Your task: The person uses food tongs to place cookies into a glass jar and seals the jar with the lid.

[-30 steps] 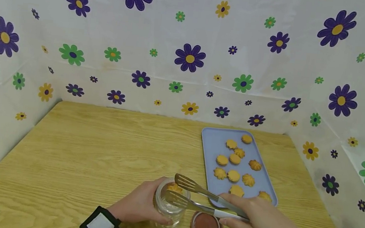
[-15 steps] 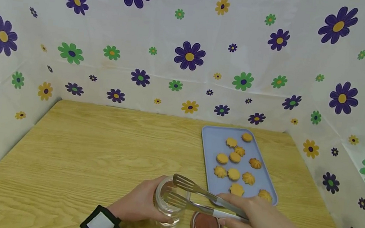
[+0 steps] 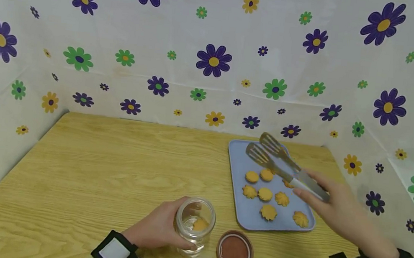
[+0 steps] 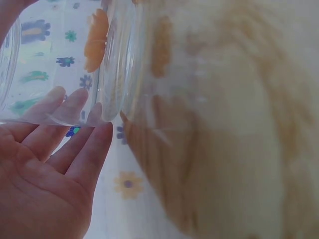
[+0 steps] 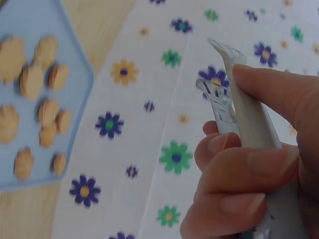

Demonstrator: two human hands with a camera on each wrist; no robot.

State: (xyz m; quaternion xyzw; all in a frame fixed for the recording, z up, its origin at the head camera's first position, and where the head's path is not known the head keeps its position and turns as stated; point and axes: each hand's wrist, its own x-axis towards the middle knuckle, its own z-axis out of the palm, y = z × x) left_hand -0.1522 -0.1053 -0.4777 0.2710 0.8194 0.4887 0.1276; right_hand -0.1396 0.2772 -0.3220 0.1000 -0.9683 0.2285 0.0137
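My left hand (image 3: 162, 227) grips the side of a clear glass jar (image 3: 199, 242), its fingers showing through the glass in the left wrist view. The jar stands on the table with its mouth uncovered. A golden cookie (image 3: 200, 224) lies at the bottom. My right hand (image 3: 347, 217) holds metal serving tongs (image 3: 312, 186) with slotted, fork-like heads, over the far part of a blue tray (image 3: 244, 218). The tong heads are spread apart with nothing between them. Several flower-shaped cookies (image 3: 268, 213) lie on the tray, some hidden behind the tongs.
A round reddish-brown lid (image 3: 235, 251) lies on the wooden table (image 3: 123, 166) between the jar and the tray's near end. White cloth (image 3: 179, 29) printed with flowers stands behind the table and along both sides.
The cookie at the jar's mouth has dropped to the bottom. My right hand has carried the tongs from above the jar, away and right, over the tray. The left hand stays on the jar.
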